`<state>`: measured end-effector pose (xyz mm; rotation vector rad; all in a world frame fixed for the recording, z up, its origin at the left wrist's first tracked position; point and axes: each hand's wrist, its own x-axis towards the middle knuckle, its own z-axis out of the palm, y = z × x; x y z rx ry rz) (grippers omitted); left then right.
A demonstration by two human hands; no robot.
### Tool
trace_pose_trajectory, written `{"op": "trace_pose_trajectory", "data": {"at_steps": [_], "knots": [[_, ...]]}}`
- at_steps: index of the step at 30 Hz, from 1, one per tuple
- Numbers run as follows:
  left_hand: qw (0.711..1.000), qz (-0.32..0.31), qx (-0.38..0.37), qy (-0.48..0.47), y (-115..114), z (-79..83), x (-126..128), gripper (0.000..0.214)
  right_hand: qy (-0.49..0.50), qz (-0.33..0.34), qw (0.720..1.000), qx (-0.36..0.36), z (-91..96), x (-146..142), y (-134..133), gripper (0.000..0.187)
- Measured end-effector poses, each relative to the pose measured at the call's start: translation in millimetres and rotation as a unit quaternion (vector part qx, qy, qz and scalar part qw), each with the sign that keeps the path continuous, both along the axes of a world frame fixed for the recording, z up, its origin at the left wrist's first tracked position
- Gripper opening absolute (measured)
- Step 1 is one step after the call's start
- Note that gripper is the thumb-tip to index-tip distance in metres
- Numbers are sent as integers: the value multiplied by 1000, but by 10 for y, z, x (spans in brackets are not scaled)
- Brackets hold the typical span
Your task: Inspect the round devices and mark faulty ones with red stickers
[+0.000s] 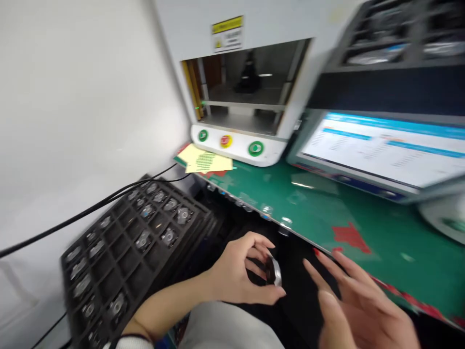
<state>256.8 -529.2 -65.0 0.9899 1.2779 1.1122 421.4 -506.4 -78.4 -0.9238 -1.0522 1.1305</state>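
My left hand (243,274) pinches a small round part (274,271) between thumb and fingers, a dark disc with a shiny silver rim, tilted on its edge. It is held over the dark gap in front of the green bench top. To the right of it, my right hand (359,300) is blurred by motion, its fingers spread and nothing in them. That hand is near the bench's front edge, apart from the part. On the left lies a black compartment tray (136,269) with several small round parts in its pockets; other pockets are bare.
A white machine (238,148) with an opening, two green buttons and one red button stands at the back. Yellow papers (207,161) lie before it on the green bench (261,186). A lit monitor (378,150) stands right. Black cables (98,203) cross above the tray.
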Motion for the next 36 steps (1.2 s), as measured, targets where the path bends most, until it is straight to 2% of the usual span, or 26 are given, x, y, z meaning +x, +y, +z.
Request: {"op": "trace_pose_trajectory", "data": {"at_steps": [3,6,9,12,15,18,21,24,26,28,31,34,36], "knots": [[999,-48,15,-9,178,27,229,61,12,-88,995,50,148,-190,-9,24],[997,-57,55,12,277,58,396,54,-5,-142,987,72,152,-207,61,31],[993,-56,86,56,318,76,507,33,0,-193,979,69,98,-144,111,33],[991,-87,85,64,324,107,537,12,24,-209,977,43,85,-107,154,31],[981,-178,74,3,327,159,472,25,38,-213,976,31,108,-85,206,27],[950,-297,88,-36,354,194,365,45,41,-219,975,22,119,-42,254,23],[932,-344,117,-8,395,154,309,50,23,-215,976,21,113,10,277,23],[934,-313,173,-10,424,30,340,47,3,-201,978,52,115,34,272,29],[937,-283,192,-64,433,-65,388,48,-2,-187,980,64,119,25,268,32],[940,-260,168,-141,433,-138,433,55,-14,-178,982,62,121,8,274,34],[946,-214,108,-219,421,-168,457,63,-55,-203,974,84,142,23,280,41],[959,-172,111,-198,414,-119,409,64,-61,-209,971,97,221,123,232,52],[964,-161,152,-149,420,-71,350,65,-23,-150,987,48,293,214,175,48]]}}
